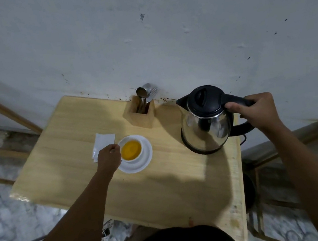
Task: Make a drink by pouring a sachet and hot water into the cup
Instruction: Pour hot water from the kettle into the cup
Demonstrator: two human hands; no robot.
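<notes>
A white cup (136, 154) filled with orange-yellow liquid stands on a white saucer (145, 160) near the middle of the wooden table (163, 182). My left hand (109, 158) grips the cup's left side at its rim. Behind that hand lies a white sachet (103, 142), flat on the table. To the right stands a steel kettle (204, 125) with a black lid, upright on the table. My right hand (256, 112) is closed around its black handle.
A wooden cutlery holder (140, 116) with spoons and a fork stands at the back against the wall. The kettle's black base (238, 128) and cord sit at the table's right edge. A wooden frame and marble floor surround the table.
</notes>
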